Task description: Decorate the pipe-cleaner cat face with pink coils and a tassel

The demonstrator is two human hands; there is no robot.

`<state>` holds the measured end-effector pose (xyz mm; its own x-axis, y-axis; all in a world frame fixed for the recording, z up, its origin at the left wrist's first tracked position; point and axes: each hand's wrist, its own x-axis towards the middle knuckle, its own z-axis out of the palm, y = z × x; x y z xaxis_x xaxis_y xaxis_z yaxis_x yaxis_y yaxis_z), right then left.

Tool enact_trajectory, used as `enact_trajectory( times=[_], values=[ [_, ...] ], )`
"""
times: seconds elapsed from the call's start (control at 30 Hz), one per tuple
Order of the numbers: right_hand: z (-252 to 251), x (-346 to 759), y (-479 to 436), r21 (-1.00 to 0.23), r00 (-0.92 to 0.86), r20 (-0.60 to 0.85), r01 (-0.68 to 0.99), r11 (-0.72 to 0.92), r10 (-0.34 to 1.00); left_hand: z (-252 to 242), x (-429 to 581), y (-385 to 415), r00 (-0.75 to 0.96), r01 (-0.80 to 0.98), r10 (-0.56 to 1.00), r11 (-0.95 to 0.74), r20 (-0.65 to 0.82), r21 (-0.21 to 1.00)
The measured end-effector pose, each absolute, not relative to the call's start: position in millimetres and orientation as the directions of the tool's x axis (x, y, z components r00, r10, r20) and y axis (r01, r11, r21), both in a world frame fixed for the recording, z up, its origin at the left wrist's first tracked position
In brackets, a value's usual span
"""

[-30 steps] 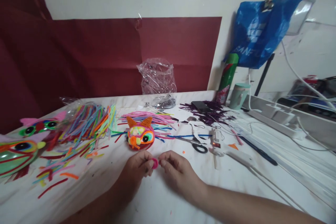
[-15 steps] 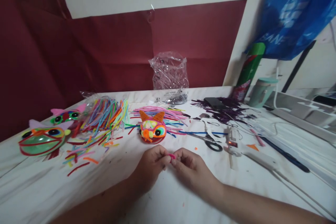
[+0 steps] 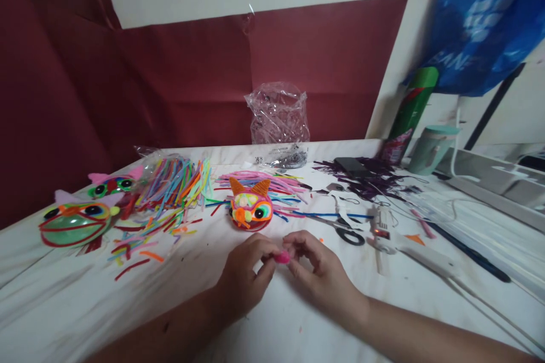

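A small bright pink fuzzy piece (image 3: 281,257), apparently bent pipe cleaner, is pinched between the thumb and fingers of my left hand (image 3: 249,272). Close by on its other side is my right hand (image 3: 319,272), thumb and fingers spread around the piece's right end; whether the thumb touches it I cannot tell. Just beyond both hands sits a round animal-face ornament (image 3: 250,210), with orange ears, big eyes and an orange nose.
Two similar faces, a green one (image 3: 72,226) and another behind (image 3: 114,184), stand left. Pipe cleaners (image 3: 174,181) lie in a heap, with cut bits in front. To the right are scissors (image 3: 349,235), a hot glue gun (image 3: 419,252), purple strips (image 3: 370,181) and a phone (image 3: 351,167).
My right fingers have parted from the pink piece, which stays in my left hand and shows more fully. The whole view has shifted slightly.
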<state>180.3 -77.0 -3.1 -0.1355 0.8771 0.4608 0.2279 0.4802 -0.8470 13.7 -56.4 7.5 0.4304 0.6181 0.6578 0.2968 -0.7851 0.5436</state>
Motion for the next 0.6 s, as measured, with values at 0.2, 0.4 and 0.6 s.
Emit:
enact_trajectory(
  times=[0.2,0.4,0.6],
  values=[
    [-4.7,180.9,-80.4,-0.79,-0.175,0.525,0.264,0.554,0.833,16.6,12.7,-55.9,0.466,0.27,0.407,-0.911,0.785,0.312],
    [-1.6,182.8,-85.1,-0.733,-0.21,0.58,0.288,0.616,0.787,14.4,12.2,-57.3,0.473,0.306,0.474,-0.879,0.743,0.366],
    [2.1,182.9,-85.4,-0.721,-0.223,0.584,0.3,0.625,0.781,12.3,11.9,-59.8,0.446,0.376,0.594,-0.803,0.669,0.463]
  ],
)
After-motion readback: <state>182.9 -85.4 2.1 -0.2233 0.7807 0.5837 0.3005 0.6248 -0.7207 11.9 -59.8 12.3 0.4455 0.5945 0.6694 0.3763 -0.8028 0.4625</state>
